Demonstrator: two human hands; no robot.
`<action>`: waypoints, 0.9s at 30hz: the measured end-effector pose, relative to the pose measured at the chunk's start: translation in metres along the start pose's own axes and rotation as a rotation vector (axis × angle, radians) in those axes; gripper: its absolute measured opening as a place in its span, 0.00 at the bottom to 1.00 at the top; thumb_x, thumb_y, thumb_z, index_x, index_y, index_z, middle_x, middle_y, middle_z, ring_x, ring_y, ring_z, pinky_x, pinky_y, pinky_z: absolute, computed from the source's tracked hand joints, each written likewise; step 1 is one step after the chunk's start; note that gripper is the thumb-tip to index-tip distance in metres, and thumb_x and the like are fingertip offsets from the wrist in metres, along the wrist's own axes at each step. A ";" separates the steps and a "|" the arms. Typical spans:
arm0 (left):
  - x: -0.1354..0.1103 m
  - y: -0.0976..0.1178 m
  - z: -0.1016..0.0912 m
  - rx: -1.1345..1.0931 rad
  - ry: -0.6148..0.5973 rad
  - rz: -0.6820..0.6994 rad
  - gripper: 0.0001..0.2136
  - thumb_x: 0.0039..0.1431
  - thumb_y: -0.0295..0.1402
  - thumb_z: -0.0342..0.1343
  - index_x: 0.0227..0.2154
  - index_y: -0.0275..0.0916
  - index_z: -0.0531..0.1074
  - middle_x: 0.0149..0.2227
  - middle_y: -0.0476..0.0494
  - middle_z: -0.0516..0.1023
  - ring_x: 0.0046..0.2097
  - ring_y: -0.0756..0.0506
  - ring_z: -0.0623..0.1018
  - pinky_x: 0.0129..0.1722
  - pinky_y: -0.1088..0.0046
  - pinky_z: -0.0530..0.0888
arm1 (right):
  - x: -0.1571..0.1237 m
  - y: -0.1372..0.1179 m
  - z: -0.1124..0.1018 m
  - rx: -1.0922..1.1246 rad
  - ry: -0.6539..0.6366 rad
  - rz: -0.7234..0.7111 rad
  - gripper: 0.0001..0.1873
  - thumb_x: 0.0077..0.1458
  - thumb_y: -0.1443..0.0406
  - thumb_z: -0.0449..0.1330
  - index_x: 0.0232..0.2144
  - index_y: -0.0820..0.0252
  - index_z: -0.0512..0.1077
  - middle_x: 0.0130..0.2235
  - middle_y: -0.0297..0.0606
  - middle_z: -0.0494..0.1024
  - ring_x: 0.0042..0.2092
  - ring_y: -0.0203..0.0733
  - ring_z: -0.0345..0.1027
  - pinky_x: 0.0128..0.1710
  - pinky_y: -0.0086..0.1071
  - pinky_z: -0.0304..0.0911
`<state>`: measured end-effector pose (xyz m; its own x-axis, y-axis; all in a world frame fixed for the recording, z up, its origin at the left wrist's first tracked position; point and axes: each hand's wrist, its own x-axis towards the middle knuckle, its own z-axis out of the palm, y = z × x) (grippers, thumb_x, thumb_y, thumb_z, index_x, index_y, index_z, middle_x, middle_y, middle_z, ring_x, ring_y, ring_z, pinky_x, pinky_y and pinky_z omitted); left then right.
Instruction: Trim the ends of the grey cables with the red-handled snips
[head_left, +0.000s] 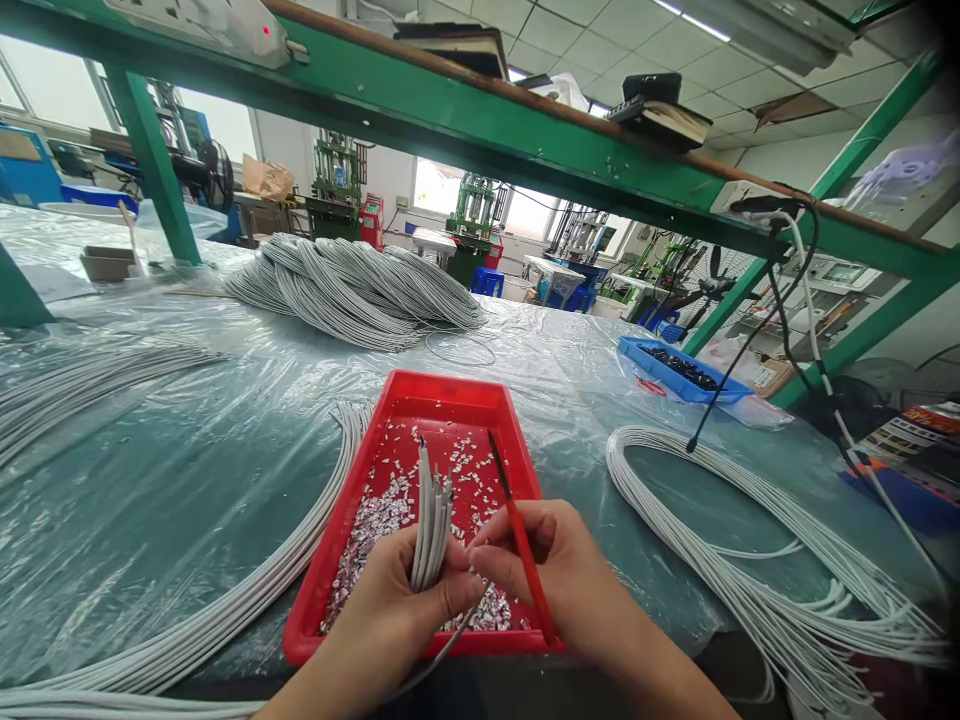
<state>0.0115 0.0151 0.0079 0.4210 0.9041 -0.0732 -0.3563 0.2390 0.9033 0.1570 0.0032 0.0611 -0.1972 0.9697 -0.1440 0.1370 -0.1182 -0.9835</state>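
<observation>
Clear plastic over green surface [247, 425]; green machines [337, 175] beyond. Green shelf beam [465, 110] crosses my view; gray cable coils [337, 290] behind red tray [521, 445]. Over tray, my left hand [397, 600] grips cable bundle [431, 530]; right hand [574, 565], fingertips pinched, holds red-handled tool [529, 560] (dark tip up).

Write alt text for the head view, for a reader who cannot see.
A person's left hand grips a bundle of grey cables over a red tray of silvery scraps, while the right hand holds a slim red tool with a dark tip. More cable lies coiled on the plastic-covered table.
</observation>
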 end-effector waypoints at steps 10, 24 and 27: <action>-0.001 0.012 -0.006 -0.182 -0.099 -0.135 0.16 0.41 0.39 0.69 0.24 0.35 0.70 0.18 0.49 0.69 0.17 0.55 0.56 0.16 0.79 0.48 | 0.002 -0.001 -0.002 -0.168 0.004 -0.089 0.11 0.49 0.63 0.57 0.25 0.67 0.64 0.25 0.35 0.65 0.27 0.29 0.56 0.26 0.22 0.55; 0.009 0.007 -0.016 -0.240 0.119 -0.095 0.15 0.41 0.39 0.69 0.32 0.40 0.73 0.21 0.54 0.60 0.19 0.57 0.55 0.17 0.80 0.50 | 0.019 -0.012 -0.031 -0.621 0.035 -0.094 0.20 0.55 0.64 0.50 0.50 0.63 0.55 0.37 0.41 0.70 0.36 0.37 0.64 0.37 0.30 0.59; 0.006 0.007 -0.013 -0.203 0.169 -0.063 0.15 0.41 0.39 0.69 0.31 0.40 0.73 0.21 0.53 0.61 0.21 0.55 0.58 0.18 0.79 0.53 | -0.002 -0.019 -0.035 -0.528 -0.098 -0.025 0.21 0.56 0.61 0.49 0.52 0.61 0.54 0.47 0.45 0.66 0.46 0.40 0.62 0.47 0.33 0.59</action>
<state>0.0009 0.0272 0.0088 0.3083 0.9275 -0.2113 -0.5014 0.3472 0.7925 0.1887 0.0113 0.0837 -0.2930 0.9433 -0.1558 0.5955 0.0525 -0.8017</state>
